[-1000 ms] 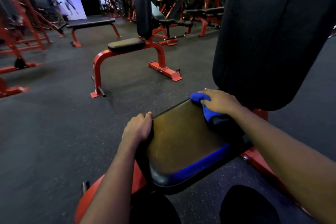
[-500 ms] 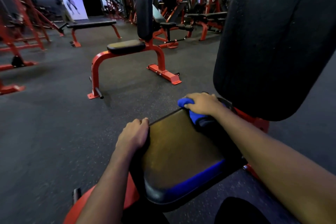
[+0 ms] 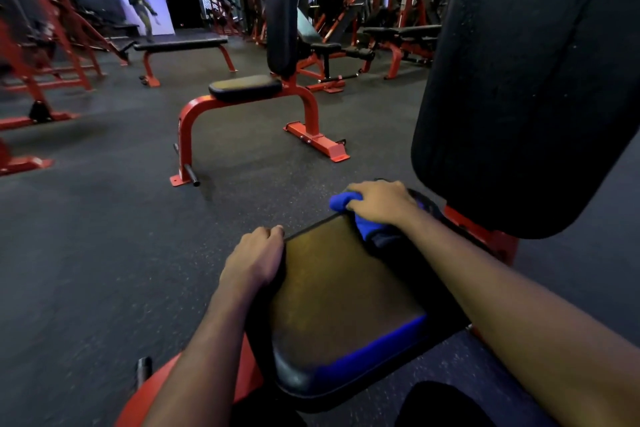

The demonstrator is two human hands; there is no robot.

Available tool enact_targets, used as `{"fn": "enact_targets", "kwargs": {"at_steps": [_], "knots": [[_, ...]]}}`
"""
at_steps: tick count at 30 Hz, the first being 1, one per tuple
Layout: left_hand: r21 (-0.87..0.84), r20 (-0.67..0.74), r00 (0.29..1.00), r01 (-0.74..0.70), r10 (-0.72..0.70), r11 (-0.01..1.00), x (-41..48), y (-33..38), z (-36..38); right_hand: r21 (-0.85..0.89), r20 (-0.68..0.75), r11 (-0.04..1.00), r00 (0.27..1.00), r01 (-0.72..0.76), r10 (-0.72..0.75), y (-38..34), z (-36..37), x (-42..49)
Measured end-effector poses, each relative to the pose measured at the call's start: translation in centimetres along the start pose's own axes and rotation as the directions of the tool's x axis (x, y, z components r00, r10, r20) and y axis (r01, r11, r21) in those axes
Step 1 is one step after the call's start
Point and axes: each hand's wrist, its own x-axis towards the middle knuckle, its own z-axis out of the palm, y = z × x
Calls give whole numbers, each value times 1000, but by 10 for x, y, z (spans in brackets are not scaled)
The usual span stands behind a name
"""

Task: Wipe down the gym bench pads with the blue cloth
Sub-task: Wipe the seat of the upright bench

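The fingers [image 3: 363, 189] of the right hand [image 3: 382, 205] curl over the bunched blue cloth [image 3: 343, 202], holding it against the far corner of the seat pad [image 3: 346, 291], just below the upright back pad [image 3: 519, 80]. The left hand [image 3: 254, 262] grips the seat pad's left edge, fingers [image 3: 269, 233] clenched over it.

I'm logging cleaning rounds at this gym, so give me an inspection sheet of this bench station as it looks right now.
Surface: seat pad, dark and glossy, with a blue band along its near edge.
Job's things: blue cloth bunched at the seat's far edge, below the upright back pad.
Clutter: nothing seen.
Hands: left hand grips the seat's left edge; right hand holds the cloth down.
Cables: nothing seen.
Surroundings: dark speckled floor, red-framed bench ahead, flat bench beyond, a person far off.
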Motion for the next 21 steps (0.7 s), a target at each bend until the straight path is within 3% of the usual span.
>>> {"fn": "enact_targets", "kwargs": {"at_steps": [3,5,8,10,12,14,16,19,21], "knots": [[-7,8,1000,-1,1,1000,0,0,0,139,-51,932,943,334,-330,0,5,-46],[-4,-2,1000,-11,11,1000,-2,0,0,212,-48,896,920,389,-388,24,2,-64],[-18,-20,1000,-12,12,1000,-4,1,-1,222,13,968,992,121,-127,64,-7,-48],[-26,-18,1000,-10,10,1000,-5,3,-1,169,52,978,992,-125,118,62,-12,-26],[-37,-18,1000,-8,8,999,-5,3,-1,62,42,973,975,-221,218,39,-11,-9],[-48,-25,1000,-6,5,999,-4,2,0,24,15,992,993,-120,120,11,-7,-6],[-59,-39,999,-13,11,998,-2,0,0,49,-14,996,997,73,-73,-14,-2,-24],[-68,-63,998,-31,26,997,0,-4,2,125,-61,924,932,361,-356,-24,7,-79],[-115,-105,994,-34,22,993,-2,-6,1,170,-34,891,906,422,-423,-4,8,-106]]}}
